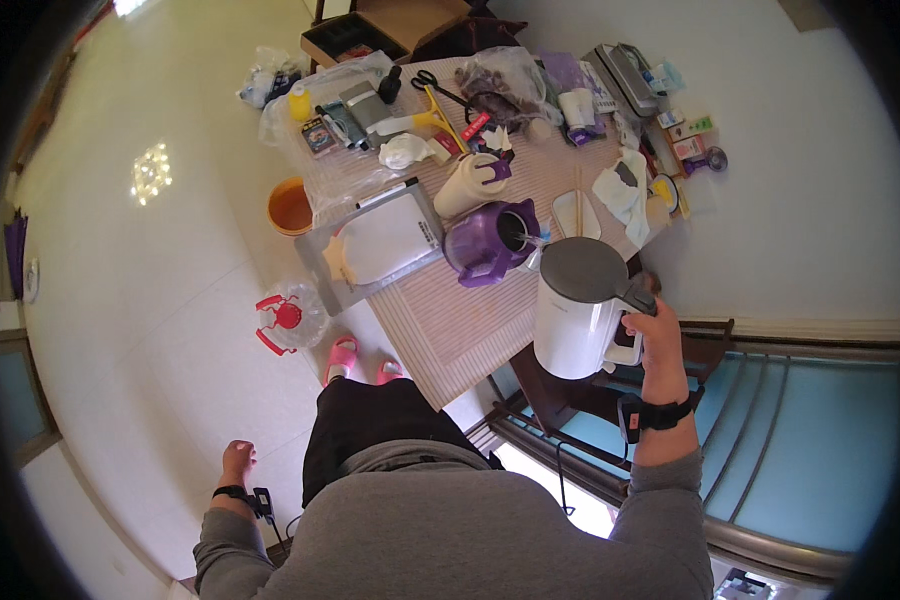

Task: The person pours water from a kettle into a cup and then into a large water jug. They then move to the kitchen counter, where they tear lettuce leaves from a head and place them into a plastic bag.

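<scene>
My right hand (654, 330) grips the handle of a white electric kettle (570, 326) with a dark grey lid. Its spout is turned towards a purple thermos jug (480, 238), and a stream of water runs from it into the jug's open mouth. The jug stands on the striped tabletop (450, 322), beside a cream tumbler (461, 191) with a purple lid part. Down at my left side hangs my left hand (238, 457), fingers curled and nothing visible in it. Both wrists wear black straps with small devices.
Left of the jug lies a grey-edged white board (386, 240). Chopsticks rest on a white dish (566, 216). Scissors (425, 79), a yellow squeegee (442, 120) and plastic bags crowd the far side. A red-handled plastic bottle (300, 319) and an orange bucket (289, 204) stand on the floor.
</scene>
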`<state>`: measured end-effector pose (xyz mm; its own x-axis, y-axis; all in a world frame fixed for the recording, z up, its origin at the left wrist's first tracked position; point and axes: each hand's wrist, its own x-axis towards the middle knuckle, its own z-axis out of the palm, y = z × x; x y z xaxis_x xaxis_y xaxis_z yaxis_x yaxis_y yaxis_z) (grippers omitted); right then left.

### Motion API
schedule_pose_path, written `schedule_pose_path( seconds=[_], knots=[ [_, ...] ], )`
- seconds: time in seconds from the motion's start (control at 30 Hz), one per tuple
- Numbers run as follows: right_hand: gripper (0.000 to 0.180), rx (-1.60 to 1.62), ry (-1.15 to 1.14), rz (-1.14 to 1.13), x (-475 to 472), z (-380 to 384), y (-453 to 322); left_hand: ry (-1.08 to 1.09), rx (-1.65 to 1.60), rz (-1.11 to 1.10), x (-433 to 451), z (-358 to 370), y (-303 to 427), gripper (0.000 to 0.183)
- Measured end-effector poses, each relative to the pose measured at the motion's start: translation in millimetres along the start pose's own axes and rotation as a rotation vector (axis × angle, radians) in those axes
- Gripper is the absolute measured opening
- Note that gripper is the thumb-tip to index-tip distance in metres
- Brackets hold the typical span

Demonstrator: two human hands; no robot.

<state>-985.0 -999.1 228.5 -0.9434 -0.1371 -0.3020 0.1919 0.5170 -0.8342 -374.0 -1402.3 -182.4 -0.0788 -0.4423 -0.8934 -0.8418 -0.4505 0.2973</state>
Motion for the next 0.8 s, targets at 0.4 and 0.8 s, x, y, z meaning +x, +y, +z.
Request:
schedule_pose_path(
  seconds=[0.4, 0.8],
  knots=[
    [0.021, -0.143, 0.059, 0.103, -13.8, 3.9, -30.8, -0.073, 0.101, 0.006, 17.2, -10.9, 43.2, 0.017],
    [0.019, -0.259, 0.101, 0.142, -23.4, 0.4, -57.7, -0.097, 0.113, -0.009, 27.8, -10.1, 66.6, 0.015]
  ],
)
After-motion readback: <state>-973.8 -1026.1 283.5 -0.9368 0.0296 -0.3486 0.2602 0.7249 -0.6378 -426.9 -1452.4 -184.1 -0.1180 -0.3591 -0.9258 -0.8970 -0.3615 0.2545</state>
